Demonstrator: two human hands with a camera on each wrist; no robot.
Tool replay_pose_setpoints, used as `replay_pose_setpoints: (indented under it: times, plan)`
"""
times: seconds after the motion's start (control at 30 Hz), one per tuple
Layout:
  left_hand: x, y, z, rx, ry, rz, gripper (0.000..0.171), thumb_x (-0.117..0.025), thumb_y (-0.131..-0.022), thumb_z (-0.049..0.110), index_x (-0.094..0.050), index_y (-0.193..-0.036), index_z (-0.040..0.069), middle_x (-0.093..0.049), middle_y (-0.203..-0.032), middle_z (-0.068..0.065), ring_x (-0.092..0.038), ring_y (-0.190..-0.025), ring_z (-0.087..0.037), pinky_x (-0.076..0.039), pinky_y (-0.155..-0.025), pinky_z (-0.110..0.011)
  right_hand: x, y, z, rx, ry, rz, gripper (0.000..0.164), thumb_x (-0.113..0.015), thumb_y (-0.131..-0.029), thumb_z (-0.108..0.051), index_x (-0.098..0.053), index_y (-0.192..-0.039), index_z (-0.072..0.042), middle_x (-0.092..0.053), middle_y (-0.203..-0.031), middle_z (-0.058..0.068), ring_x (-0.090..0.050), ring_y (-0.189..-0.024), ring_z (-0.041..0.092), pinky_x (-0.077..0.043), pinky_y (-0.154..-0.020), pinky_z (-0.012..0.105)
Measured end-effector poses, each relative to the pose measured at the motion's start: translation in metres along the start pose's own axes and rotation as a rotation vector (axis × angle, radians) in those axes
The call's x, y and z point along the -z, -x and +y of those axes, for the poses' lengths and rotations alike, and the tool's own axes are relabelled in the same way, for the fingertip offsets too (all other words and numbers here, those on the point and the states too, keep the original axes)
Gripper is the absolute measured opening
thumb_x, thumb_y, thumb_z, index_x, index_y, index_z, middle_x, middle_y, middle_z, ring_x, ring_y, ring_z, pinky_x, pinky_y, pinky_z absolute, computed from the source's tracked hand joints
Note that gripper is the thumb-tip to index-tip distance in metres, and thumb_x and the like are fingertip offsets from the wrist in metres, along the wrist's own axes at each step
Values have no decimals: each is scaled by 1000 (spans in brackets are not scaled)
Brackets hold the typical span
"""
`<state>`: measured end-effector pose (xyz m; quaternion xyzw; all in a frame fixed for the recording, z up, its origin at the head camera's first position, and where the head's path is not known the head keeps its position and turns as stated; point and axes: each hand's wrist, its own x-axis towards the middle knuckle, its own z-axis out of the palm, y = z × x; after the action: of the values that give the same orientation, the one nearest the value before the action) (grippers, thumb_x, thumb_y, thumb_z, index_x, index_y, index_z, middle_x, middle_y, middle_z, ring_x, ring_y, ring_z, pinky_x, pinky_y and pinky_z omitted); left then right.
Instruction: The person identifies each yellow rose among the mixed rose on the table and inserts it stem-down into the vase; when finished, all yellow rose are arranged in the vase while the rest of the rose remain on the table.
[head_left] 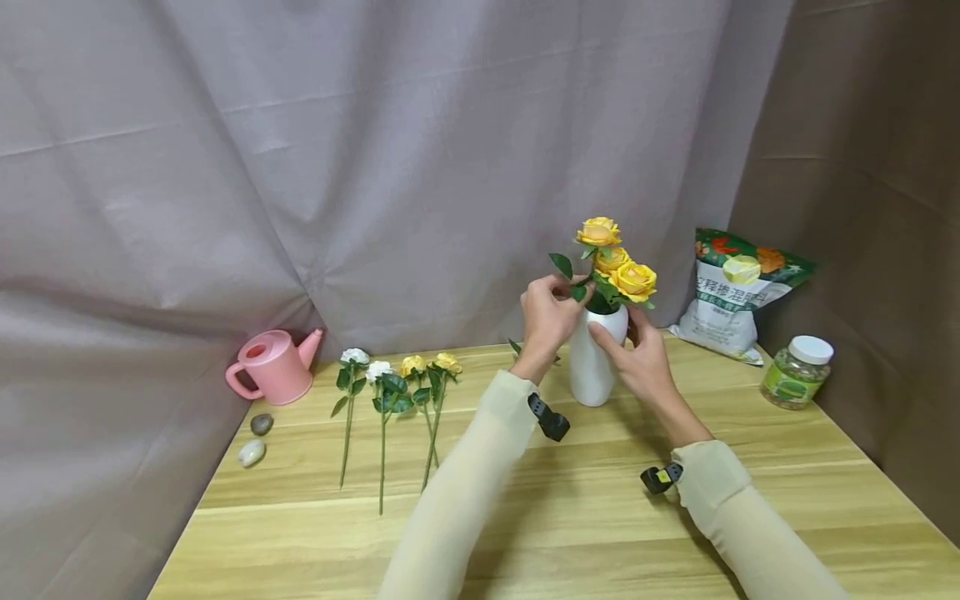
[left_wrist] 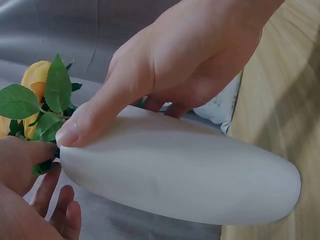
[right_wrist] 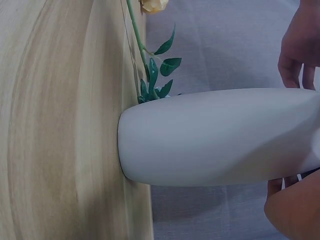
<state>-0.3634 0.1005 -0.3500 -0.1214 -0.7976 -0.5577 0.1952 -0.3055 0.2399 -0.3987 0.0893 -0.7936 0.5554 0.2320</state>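
A white vase stands upright towards the back of the wooden table. Yellow roses with green leaves rise above its mouth. My left hand is at the rim on the left, its thumb and fingers pinching a rose stem among the leaves; in the left wrist view, leaves partly cover that grip. My right hand holds the vase's upper right side, thumb in front and fingers behind. The right wrist view shows the vase's base resting on the table. Stem ends inside the vase are hidden.
White roses and yellow roses lie left of the vase. A leafy stem lies behind it. Farther left are a pink watering can and two stones. At right stand a fertilizer bag and a white-lidded jar.
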Motion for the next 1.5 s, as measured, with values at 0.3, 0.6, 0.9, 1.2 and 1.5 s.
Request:
replay_pose_setpoints:
  times: [0.3,0.6,0.9,1.2,1.5]
  plan:
    - [1,11,-1,-27,-33,11,19,-78,-87,37,-79,-95,20,-72,-97,9,-68,-88,-9,-53,-71,-21,-1,-1,-3,-7,-14,-3,63,-68,-96,-32,-42,-151,-16,-53,-146,11,-53,-130,21,-46,-99,21]
    - [15,17,1,-27,24,-158,53,-83,-81,35,-58,-127,22,-67,-120,0,-64,-107,-16,-54,-86,-26,-3,-1,-2,21,-15,-9,58,-69,-96,-27,-46,-147,-11,-55,-143,11,-53,-123,11,-47,-97,20]
    - [64,27,-8,-39,171,-208,54,-74,-91,29,-53,-139,19,-67,-127,-2,-64,-117,-23,-55,-99,-36,-4,0,-2,-9,-24,6,57,-70,-96,-30,-47,-143,-7,-58,-138,14,-56,-123,20,-47,-106,38]
    - [128,46,-80,17,-99,-105,26,-71,-93,15,-68,-119,15,-70,-120,-6,-65,-114,-28,-55,-98,-41,-2,0,3,-23,-22,15,59,-70,-96,-32,-47,-145,-8,-58,-139,13,-55,-124,21,-47,-104,29]
    - [184,69,-138,134,-361,-158,11,-69,-91,12,-72,-102,10,-74,-92,-6,-69,-81,-18,-58,-75,-34,-1,-1,0,-52,7,7,62,-69,-96,-35,-45,-146,-9,-56,-141,13,-54,-127,22,-45,-102,26]
